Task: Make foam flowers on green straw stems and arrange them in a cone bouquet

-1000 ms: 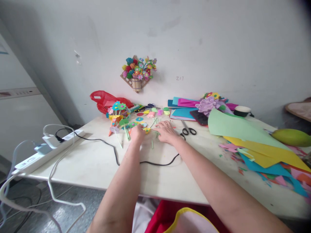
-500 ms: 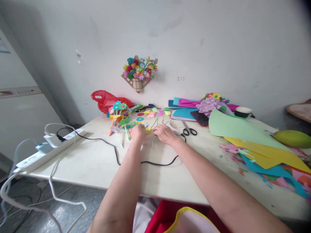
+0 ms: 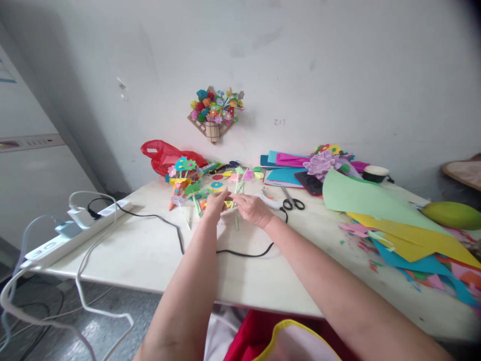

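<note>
My left hand [image 3: 215,204] is closed in a pinch above the middle of the table. Close beside it, my right hand [image 3: 254,208] is also pinched, its fingertips almost meeting the left ones. Whatever lies between the fingertips is too small to make out. Just behind the hands are thin pale green strips [image 3: 240,184], and another strip [image 3: 236,223] lies below them. A white glue gun [image 3: 269,201] rests right of my right hand, with scissors [image 3: 292,201] beyond it. Foam flowers [image 3: 193,189] and a bundle of green stems [image 3: 197,205] lie left of my left hand.
A black cable [image 3: 240,254] loops in front of my hands to a white power strip [image 3: 78,233]. Coloured sheets [image 3: 379,205] and scraps cover the table's right side. A red plastic bag [image 3: 165,156] and an orange holder of paper flowers [image 3: 177,193] stand at back left.
My right hand has shifted slightly left and its fingers have drawn together toward my left hand's fingertips. My left hand has lifted a little. More of the green strips now shows behind them.
</note>
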Tool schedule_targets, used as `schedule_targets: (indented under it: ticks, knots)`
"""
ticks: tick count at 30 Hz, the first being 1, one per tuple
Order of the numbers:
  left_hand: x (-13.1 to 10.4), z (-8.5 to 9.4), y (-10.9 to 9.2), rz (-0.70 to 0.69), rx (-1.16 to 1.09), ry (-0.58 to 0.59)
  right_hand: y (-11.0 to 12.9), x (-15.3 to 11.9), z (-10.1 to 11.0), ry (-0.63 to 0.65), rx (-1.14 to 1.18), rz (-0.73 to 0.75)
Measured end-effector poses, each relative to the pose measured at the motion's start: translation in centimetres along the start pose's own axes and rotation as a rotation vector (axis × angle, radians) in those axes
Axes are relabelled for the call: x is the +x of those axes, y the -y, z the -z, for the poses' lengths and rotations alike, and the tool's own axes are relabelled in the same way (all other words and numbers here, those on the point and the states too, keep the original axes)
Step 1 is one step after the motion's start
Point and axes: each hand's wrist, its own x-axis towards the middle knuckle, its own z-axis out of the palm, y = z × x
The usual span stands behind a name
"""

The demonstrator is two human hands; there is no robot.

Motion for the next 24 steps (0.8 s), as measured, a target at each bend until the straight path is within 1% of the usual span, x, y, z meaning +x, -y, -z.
schedule_targets:
  ticks: [4,6,12,14,15,17,19,20,22,24]
  knots:
    - [-0.1,-0.1,0.0,0.021,-0.248,0.097,0.7,0.1,-0.3,0.051,-0.014,0.110]
    - [-0.1,-0.1,-0.1,0.017,-0.325,0.131,0.9,0.2,-0.3,0.072,-0.004,0.149]
    - [0.3,0.2,0.4,0.004,-0.360,0.201,1.3,0.1,0.0,0.066,0.054,0.171]
    - [0.3,0.3,0.5,0.025,-0.379,0.196,1.4,0.1,0.3,0.006,0.114,0.143]
    - [0.3,0.3,0.4,0.035,-0.387,0.183,1.4,0.1,0.4,-0.051,0.154,0.102]
    - [0.1,0.2,0.2,0.042,-0.393,0.167,1.1,0.3,0.4,-0.196,0.244,-0.046]
    - [-0.1,0.1,-0.1,0.040,-0.387,0.176,0.5,0.6,0.3,-0.322,0.341,-0.268]
    - [-0.2,0.0,-0.3,0.039,-0.382,0.191,0.2,0.8,0.2,-0.356,0.398,-0.403]
    - [-0.5,-0.2,-0.5,0.046,-0.369,0.237,-0.5,1.2,0.0,-0.359,0.546,-0.706]
    - [-0.8,-0.4,-0.7,0.059,-0.345,0.303,-0.9,1.4,0.2,-0.296,0.734,-0.965]
